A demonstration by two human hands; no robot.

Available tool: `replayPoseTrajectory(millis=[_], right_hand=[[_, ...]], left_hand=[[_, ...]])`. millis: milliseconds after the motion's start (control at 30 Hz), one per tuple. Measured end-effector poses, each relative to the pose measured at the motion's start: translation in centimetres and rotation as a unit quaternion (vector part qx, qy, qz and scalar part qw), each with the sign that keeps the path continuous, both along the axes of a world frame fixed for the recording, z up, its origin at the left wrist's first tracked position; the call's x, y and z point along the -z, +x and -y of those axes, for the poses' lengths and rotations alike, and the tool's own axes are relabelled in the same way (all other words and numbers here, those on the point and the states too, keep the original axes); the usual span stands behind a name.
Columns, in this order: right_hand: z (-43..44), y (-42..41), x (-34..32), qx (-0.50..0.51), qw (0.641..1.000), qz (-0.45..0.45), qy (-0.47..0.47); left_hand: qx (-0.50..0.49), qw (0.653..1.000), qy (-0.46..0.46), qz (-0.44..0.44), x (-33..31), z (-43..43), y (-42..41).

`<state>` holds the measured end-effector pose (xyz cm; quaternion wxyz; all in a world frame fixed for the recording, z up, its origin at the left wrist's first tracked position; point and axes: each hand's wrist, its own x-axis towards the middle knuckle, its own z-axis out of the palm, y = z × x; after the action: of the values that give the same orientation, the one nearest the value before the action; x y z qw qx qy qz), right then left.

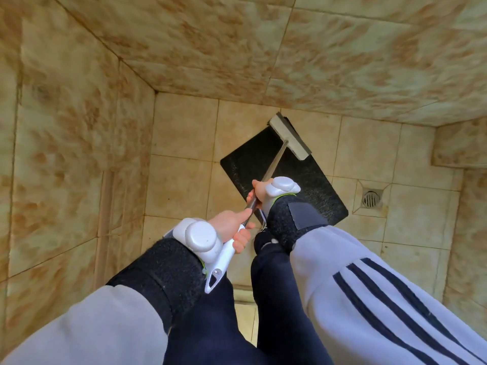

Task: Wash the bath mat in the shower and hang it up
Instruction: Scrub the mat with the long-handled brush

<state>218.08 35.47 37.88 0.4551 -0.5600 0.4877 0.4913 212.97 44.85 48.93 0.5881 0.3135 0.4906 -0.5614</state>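
One black bath mat (pixel 253 164) is lying on the shower floor (pixel 184 127), toward its far edge. One long-handled brush (pixel 290 137) is resting its head at the mat's far corner. One round drain (pixel 371 199) is sitting near the floor's right edge. Two hands are gripping the brush's handle: the left hand (pixel 232 225) and the right hand (pixel 257 193). Two white gadgets are sitting on the wrists: the left wrist device (pixel 200 237) and the right wrist device (pixel 282 187).
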Motion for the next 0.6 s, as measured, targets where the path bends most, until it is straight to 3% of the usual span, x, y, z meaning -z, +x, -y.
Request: replayPoseTrajectory(millis=[233,367,600], right_hand=[[1.7,4.8,5.2,0.017,0.999,0.018,-0.022],[1.8,5.2,7.4,-0.085,0.996,-0.015,-0.022],[-7.1,-1.8,7.6,-0.199,0.979,-0.029,0.028]], left_hand=[[-0.005,1.000,-0.001,0.005,5.2,2.6,4.7],[0.008,1.000,0.007,0.014,7.4,2.1,4.3],[-0.006,0.999,0.029,-0.023,5.5,-6.7,-2.9]])
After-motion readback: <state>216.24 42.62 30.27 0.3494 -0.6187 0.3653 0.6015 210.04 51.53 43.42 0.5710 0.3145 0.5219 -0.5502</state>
